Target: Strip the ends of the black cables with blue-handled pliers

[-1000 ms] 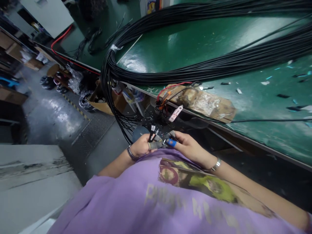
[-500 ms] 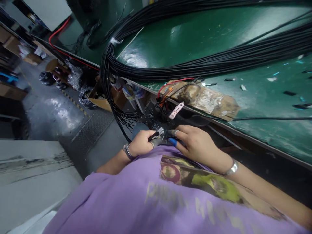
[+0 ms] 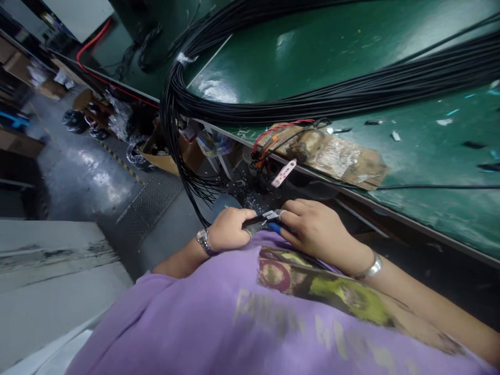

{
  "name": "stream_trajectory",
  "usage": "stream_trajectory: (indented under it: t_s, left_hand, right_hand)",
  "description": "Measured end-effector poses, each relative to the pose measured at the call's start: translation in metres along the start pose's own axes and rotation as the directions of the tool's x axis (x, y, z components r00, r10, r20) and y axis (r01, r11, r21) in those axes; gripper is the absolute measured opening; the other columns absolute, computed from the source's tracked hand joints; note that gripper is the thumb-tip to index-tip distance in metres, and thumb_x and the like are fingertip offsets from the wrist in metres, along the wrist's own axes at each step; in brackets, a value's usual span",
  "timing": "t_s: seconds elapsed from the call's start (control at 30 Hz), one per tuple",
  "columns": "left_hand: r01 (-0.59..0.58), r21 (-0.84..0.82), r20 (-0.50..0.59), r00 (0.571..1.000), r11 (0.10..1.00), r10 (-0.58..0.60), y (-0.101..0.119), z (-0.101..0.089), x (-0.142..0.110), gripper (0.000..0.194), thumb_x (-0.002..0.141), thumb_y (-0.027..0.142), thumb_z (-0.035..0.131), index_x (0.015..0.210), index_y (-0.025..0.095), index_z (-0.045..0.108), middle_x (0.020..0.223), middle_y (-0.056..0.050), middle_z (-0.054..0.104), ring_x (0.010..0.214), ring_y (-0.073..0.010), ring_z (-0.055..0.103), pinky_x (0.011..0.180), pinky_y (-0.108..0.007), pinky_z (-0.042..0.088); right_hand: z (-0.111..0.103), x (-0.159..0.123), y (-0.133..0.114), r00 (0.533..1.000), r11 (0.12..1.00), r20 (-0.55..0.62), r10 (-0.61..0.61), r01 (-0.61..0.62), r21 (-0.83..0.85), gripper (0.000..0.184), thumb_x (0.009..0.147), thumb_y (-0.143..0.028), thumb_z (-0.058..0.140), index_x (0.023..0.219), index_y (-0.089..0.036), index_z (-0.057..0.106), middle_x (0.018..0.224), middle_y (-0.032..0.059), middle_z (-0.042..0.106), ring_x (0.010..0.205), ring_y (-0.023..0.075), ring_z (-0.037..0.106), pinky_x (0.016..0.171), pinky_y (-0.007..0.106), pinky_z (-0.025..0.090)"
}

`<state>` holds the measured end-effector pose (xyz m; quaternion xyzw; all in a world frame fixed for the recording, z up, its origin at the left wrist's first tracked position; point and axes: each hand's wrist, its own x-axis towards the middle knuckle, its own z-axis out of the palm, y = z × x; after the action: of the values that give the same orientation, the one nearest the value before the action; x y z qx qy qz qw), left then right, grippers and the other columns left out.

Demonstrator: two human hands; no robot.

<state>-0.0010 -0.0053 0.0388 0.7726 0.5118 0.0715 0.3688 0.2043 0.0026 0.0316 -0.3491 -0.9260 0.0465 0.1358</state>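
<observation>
Both my hands meet close to my chest, just below the bench edge. My left hand (image 3: 228, 229) is closed round the ends of a few black wires (image 3: 253, 220) with pale tips. My right hand (image 3: 312, 226) is closed on a small cutter with blue handles (image 3: 274, 227), its metal jaws at the wire ends. A thick bundle of long black cables (image 3: 312, 101) lies across the green bench (image 3: 312, 52) and droops over its left corner (image 3: 172, 120) toward my hands.
A taped brown pad (image 3: 332, 156) with red and orange leads and a white tag (image 3: 283, 173) sits on the bench edge. Small wire offcuts dot the bench at right. Cardboard boxes and cable coils stand on the grey floor (image 3: 89, 182) at left.
My left hand tilted the wire ends from upright to lying sideways. My right hand closed in over them with the cutter. The view shifted slightly.
</observation>
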Motion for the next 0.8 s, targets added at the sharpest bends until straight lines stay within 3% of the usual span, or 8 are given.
stream_trajectory:
  t_s: [0.43, 0.57, 0.7, 0.8]
  left_hand:
    - [-0.021, -0.017, 0.010, 1.000, 1.000, 0.021, 0.003, -0.002, -0.001, 0.009, 0.067, 0.010, 0.053, 0.061, 0.017, 0.056, 0.052, 0.002, 0.048, 0.051, -0.0098, 0.035, 0.053, -0.025, 0.025]
    - [-0.023, -0.211, 0.031, 0.999, 0.977, 0.030, -0.003, 0.002, 0.000, 0.013, 0.076, 0.022, 0.055, 0.066, 0.014, 0.058, 0.057, 0.003, 0.049, 0.056, -0.0087, 0.038, 0.054, -0.022, 0.030]
    - [0.054, -0.587, 0.097, 0.995, 0.808, 0.004, -0.004, 0.006, 0.001, 0.032, 0.071, 0.043, 0.066, 0.069, 0.013, 0.056, 0.061, 0.004, 0.048, 0.058, -0.0075, 0.040, 0.055, -0.020, 0.035]
    - [0.153, -0.739, 0.171, 0.985, 0.656, -0.037, -0.002, 0.006, 0.001, 0.042, 0.062, 0.048, 0.073, 0.064, 0.013, 0.050, 0.054, 0.006, 0.043, 0.050, -0.0047, 0.036, 0.048, -0.019, 0.032]
  right_hand:
    - [0.000, 0.002, 0.002, 0.994, 0.993, -0.011, -0.109, 0.109, 0.039, 0.029, 0.088, -0.026, 0.041, 0.065, -0.018, 0.056, 0.064, 0.0041, 0.052, 0.059, 0.0156, 0.042, 0.060, 0.030, 0.031]
    - [0.002, 0.001, 0.001, 0.996, 0.995, -0.044, -0.075, 0.078, 0.063, 0.034, 0.089, -0.031, 0.040, 0.061, -0.019, 0.055, 0.061, 0.0032, 0.050, 0.058, 0.0152, 0.042, 0.059, 0.030, 0.030]
    - [0.003, -0.003, 0.003, 0.989, 0.988, -0.094, -0.110, 0.119, 0.098, 0.035, 0.089, -0.035, 0.043, 0.061, -0.020, 0.055, 0.062, 0.0032, 0.052, 0.058, 0.0149, 0.042, 0.059, 0.030, 0.030]
    - [0.004, -0.004, 0.005, 0.981, 0.980, -0.135, -0.136, 0.153, 0.124, 0.031, 0.088, -0.034, 0.046, 0.062, -0.020, 0.055, 0.065, 0.0040, 0.056, 0.060, 0.0154, 0.043, 0.060, 0.030, 0.031]
